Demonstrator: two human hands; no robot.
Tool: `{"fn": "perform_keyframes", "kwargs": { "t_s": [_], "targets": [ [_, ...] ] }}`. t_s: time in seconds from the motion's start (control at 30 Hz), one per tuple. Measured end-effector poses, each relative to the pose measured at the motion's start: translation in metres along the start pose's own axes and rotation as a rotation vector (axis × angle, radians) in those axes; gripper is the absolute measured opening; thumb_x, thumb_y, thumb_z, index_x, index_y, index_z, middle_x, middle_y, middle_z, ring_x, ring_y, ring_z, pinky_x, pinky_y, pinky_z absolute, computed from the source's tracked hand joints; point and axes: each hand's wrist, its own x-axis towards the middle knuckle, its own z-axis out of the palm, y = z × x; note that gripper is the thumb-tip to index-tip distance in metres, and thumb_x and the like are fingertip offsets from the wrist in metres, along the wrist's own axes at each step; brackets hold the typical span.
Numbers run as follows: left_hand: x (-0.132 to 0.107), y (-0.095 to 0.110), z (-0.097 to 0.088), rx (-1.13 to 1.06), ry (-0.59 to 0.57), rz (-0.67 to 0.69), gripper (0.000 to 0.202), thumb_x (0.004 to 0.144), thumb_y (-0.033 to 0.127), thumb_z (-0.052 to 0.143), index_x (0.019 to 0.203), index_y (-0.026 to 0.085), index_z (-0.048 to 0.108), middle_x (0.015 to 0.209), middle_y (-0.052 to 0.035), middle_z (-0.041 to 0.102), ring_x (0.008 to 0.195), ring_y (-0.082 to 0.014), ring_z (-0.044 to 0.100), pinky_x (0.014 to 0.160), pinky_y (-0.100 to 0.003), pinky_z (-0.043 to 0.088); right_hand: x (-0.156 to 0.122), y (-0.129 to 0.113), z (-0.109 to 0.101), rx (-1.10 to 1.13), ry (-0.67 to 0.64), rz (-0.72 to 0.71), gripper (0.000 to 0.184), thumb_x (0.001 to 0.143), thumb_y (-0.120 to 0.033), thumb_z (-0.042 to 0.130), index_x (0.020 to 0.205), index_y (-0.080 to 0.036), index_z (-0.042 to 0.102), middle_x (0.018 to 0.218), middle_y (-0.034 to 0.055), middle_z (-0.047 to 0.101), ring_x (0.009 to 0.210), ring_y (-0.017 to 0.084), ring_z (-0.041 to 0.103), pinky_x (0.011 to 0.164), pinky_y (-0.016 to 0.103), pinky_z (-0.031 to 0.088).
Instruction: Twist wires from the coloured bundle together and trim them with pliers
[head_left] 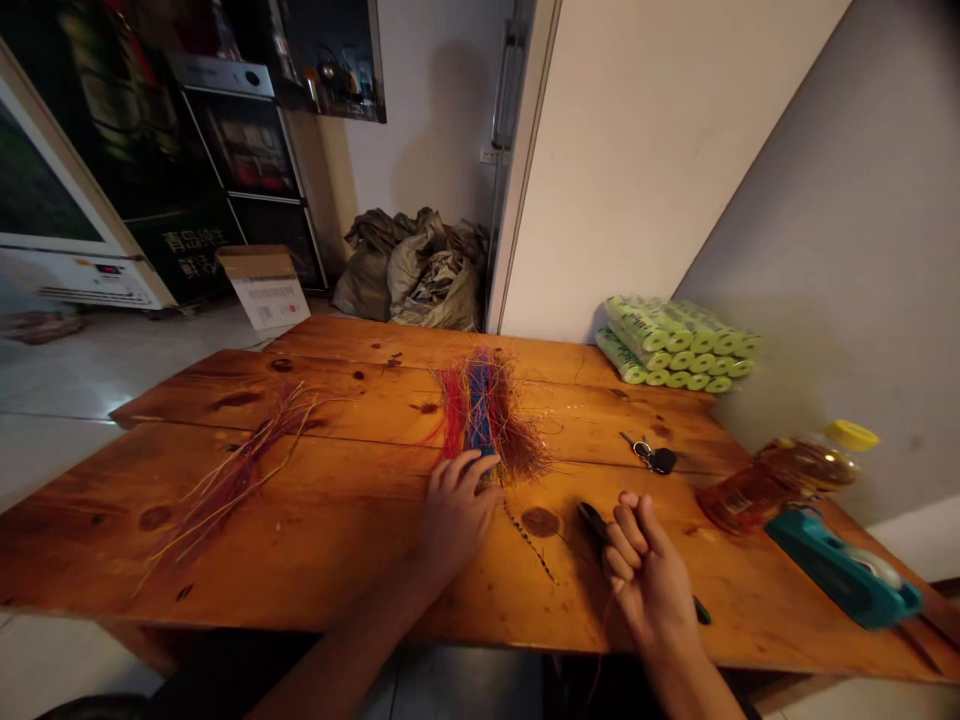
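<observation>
A bundle of thin coloured strands (pixel 480 395), red, blue and dark red with frayed edges, lies mid-table; whether they are wire or thread I cannot tell. My left hand (pixel 461 505) rests at its near end, fingers apart and slightly bent. From there a thin dark-and-yellow patterned strand (pixel 529 540) runs toward the table's front. My right hand (pixel 649 565) is raised near the front edge with its fingers curled closed. A fine reddish strand (pixel 604 625) hangs below it. Partly hidden behind that hand lies a dark-handled tool (pixel 592 520), perhaps pliers.
Loose reddish and yellow strands (pixel 240 470) lie at the left of the wooden table (pixel 360 560). On the right are keys (pixel 652 457), a yellow-capped bottle (pixel 780 480), a teal tape dispenser (pixel 840 570) and stacked green-wrapped rolls (pixel 675 345). Sacks (pixel 420 270) stand behind.
</observation>
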Motion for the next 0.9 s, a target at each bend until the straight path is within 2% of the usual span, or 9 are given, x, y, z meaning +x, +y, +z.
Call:
{"fn": "perform_keyframes", "kwargs": {
  "t_s": [0.23, 0.43, 0.6, 0.73, 0.9],
  "targets": [
    [0.016, -0.008, 0.019, 0.154, -0.066, 0.149, 0.013, 0.075, 0.017, 0.061, 0.081, 0.028, 0.067, 0.133, 0.0031, 0.049, 0.122, -0.0259, 0.038, 0.1, -0.047, 0.028, 0.001, 0.007, -0.001, 0.015, -0.033, 0.058, 0.023, 0.072, -0.034, 0.068, 0.074, -0.014, 0.057, 0.053, -0.0107, 0.012, 0.042, 0.003, 0.004, 0.032, 0.017, 0.003],
    [0.022, -0.009, 0.023, 0.214, -0.101, 0.219, 0.008, 0.077, 0.02, 0.06, 0.077, 0.026, 0.066, 0.138, 0.0044, 0.043, 0.125, -0.0271, 0.036, 0.102, -0.051, 0.027, 0.002, 0.011, 0.0, -0.036, -0.052, 0.059, 0.024, 0.072, -0.038, 0.067, 0.075, -0.016, 0.058, 0.053, -0.0104, 0.012, 0.041, 0.003, 0.004, 0.031, 0.015, 0.005],
    [0.019, -0.011, 0.024, 0.229, -0.094, 0.251, 0.009, 0.079, 0.017, 0.057, 0.078, 0.023, 0.065, 0.133, 0.0033, 0.049, 0.123, -0.0264, 0.039, 0.101, -0.05, 0.029, 0.003, 0.016, 0.001, -0.09, -0.067, 0.062, 0.025, 0.071, -0.04, 0.067, 0.074, -0.016, 0.058, 0.053, -0.0103, 0.012, 0.041, 0.003, 0.004, 0.031, 0.014, 0.007],
    [0.016, -0.012, 0.023, 0.187, -0.017, 0.223, 0.013, 0.081, 0.017, 0.054, 0.076, 0.022, 0.064, 0.125, 0.001, 0.056, 0.12, -0.0261, 0.042, 0.1, -0.05, 0.031, 0.003, 0.018, 0.002, -0.091, -0.071, 0.064, 0.025, 0.071, -0.039, 0.067, 0.073, -0.016, 0.059, 0.052, -0.0105, 0.014, 0.041, 0.003, 0.004, 0.031, 0.014, 0.006],
    [0.011, -0.008, 0.015, 0.085, 0.044, 0.1, 0.011, 0.081, 0.019, 0.054, 0.076, 0.021, 0.064, 0.117, -0.0028, 0.06, 0.117, -0.0253, 0.044, 0.097, -0.047, 0.034, 0.004, 0.019, 0.003, -0.094, -0.089, 0.077, 0.024, 0.071, -0.038, 0.068, 0.074, -0.015, 0.06, 0.05, -0.0109, 0.015, 0.041, 0.003, 0.004, 0.031, 0.014, 0.006]
  ]
}}
